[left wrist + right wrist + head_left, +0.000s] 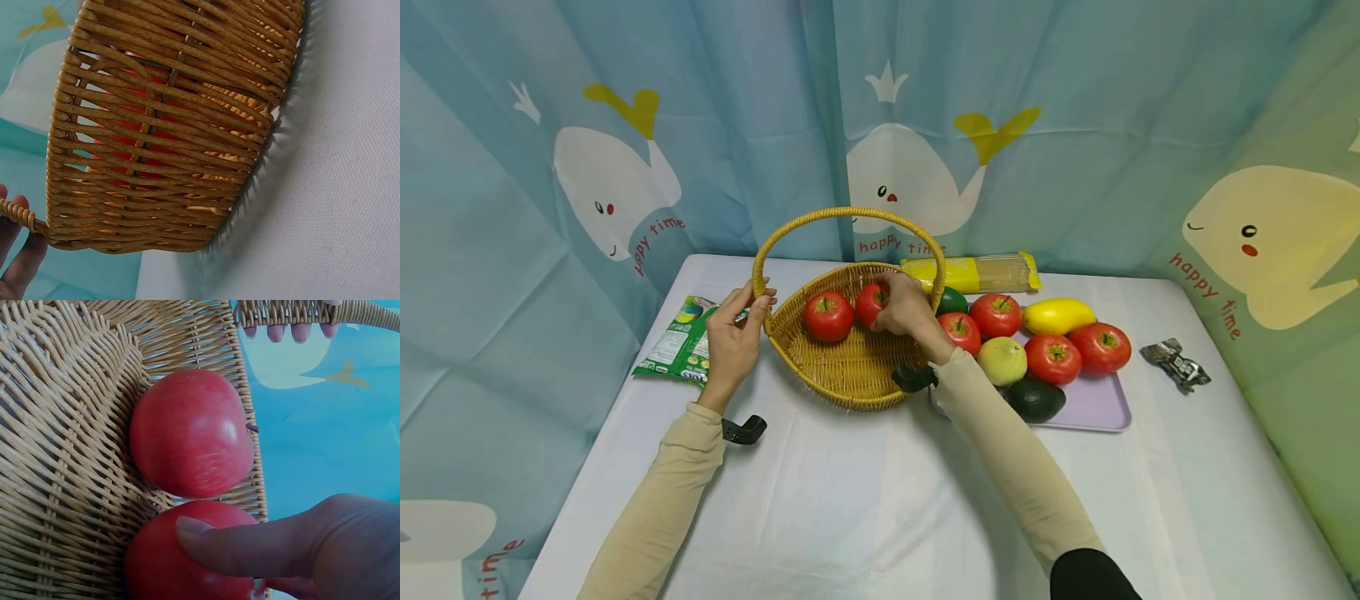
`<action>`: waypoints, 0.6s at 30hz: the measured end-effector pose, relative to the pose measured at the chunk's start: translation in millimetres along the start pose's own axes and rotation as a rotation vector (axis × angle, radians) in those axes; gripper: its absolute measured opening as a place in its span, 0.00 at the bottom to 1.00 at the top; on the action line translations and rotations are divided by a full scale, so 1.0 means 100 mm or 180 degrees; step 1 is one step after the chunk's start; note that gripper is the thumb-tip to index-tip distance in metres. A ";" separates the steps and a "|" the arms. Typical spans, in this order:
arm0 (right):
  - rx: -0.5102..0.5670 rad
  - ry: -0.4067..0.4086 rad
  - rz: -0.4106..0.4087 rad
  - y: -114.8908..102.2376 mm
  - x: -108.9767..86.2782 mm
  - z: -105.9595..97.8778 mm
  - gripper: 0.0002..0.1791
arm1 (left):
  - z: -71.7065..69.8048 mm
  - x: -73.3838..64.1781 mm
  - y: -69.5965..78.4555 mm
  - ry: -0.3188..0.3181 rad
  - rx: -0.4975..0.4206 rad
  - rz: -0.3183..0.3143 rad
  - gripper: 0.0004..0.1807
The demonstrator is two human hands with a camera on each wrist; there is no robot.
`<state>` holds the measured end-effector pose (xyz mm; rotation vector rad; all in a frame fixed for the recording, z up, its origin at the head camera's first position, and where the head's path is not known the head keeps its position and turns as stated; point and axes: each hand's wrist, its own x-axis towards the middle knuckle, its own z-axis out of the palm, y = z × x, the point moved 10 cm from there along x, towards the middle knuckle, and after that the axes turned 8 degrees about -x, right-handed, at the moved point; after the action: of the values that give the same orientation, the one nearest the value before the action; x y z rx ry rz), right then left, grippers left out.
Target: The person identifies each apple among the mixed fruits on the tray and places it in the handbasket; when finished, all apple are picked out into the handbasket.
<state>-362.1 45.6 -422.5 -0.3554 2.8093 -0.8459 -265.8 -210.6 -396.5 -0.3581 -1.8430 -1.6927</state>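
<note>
So, nearest my own viewpoint, beige sleeves (655, 500) are spanning the white table (842, 508), and beyond them my left hand (733, 342) is gripping the wicker basket (842, 371) by one end of its arched handle (850, 212), thumb and fingers wrapped round it. My right hand (910, 308) is pinching a red apple (867, 304) inside the basket, thumb pressing its side (I can't tell how all the other fingers are lying), just beside a second red apple (828, 317). I'm judging this as the placing step of loading fruit; the next move is probably calling for parting thumb from fingers without nudging the neighbour, then lifting clear. To the right, more fruit (1054, 360) is sitting on a lilac tray (1097, 406); farther off, a yellow packet (970, 273) is lying before the blue curtain (760, 167).
</note>
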 end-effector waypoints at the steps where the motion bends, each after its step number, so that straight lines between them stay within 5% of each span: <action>1: -0.0020 -0.0007 -0.0008 -0.01 0.00 0.00 0.50 | 0.00 0.00 0.00 -0.0003 0.0001 0.0003 0.16; 11: -0.0032 -0.0065 -0.0124 -0.02 -0.05 0.01 0.49 | 0.01 0.00 0.00 0.0004 -0.0001 -0.0031 0.17; 18: 0.0276 -0.0112 -0.0681 -0.15 -0.27 -0.10 0.46 | 0.01 -0.01 0.01 0.0035 0.0022 -0.0035 0.17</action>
<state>-336.5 46.0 -402.4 -0.6593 2.7256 -0.9905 -264.2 -209.6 -396.2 -0.3358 -1.8457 -1.6921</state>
